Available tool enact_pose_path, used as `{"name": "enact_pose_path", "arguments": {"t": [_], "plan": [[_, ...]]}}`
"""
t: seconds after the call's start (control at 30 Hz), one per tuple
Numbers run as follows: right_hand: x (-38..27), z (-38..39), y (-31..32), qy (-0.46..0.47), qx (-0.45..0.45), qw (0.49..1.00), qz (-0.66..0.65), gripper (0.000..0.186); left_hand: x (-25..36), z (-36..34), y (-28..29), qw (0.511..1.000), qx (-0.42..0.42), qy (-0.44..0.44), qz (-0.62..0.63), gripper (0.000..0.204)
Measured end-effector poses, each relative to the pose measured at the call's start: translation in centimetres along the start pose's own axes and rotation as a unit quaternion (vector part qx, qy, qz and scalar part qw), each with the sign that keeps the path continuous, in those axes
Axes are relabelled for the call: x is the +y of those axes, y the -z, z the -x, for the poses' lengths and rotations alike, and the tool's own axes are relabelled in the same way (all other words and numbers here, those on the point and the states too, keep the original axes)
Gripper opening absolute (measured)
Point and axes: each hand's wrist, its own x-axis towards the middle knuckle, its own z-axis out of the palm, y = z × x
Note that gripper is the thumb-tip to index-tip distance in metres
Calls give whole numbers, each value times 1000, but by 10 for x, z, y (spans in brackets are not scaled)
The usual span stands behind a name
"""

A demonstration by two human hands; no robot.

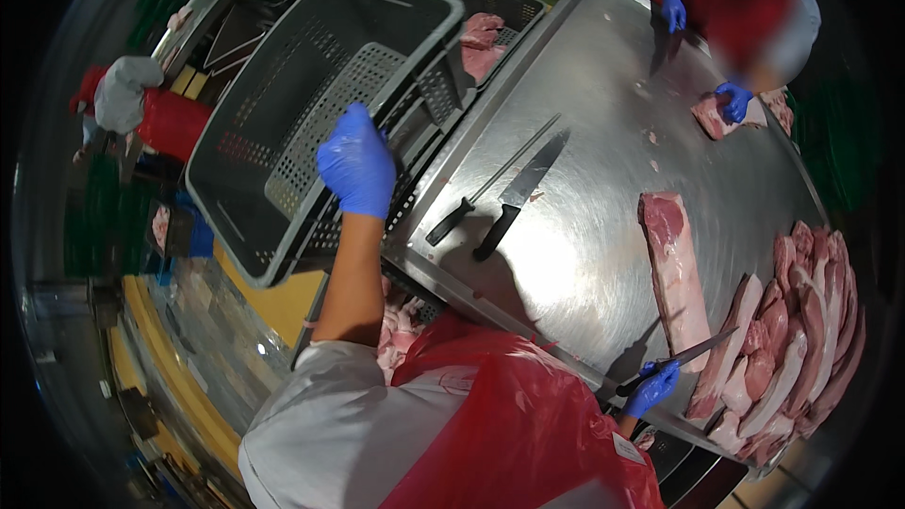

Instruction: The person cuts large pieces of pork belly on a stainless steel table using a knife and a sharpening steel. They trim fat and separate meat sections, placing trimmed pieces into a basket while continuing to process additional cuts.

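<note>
My left hand (356, 168), in a blue glove, grips the rim of an empty grey perforated plastic crate (283, 104), which is tilted up to the left of the steel table (603, 104). My right hand (652, 388), also gloved in blue, holds a thin-bladed knife (686, 354) at the table's near edge, its blade pointing toward a long slab of raw meat (673, 273). A pile of sliced raw meat (792, 330) lies to the right of the slab.
A black-handled knife (514, 198) and a sharpening steel (481, 193) lie on the table. Crates holding meat sit behind (483, 38) and below (401, 325) the tilted crate. Across the table, another person's gloved hand (733, 100) rests on a meat piece (709, 116).
</note>
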Motion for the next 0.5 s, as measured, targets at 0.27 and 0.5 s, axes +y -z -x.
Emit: {"name": "enact_pose_path", "arguments": {"t": [0.27, 0.5], "plan": [[-45, -23, -35, 29, -58, 996, 59, 39, -21, -96, -64, 991, 129, -34, -8, 5], [-38, -16, -22, 27, -29, 999, 35, 38, 20, -92, -90, 997, 45, -54, -41, 6]]}}
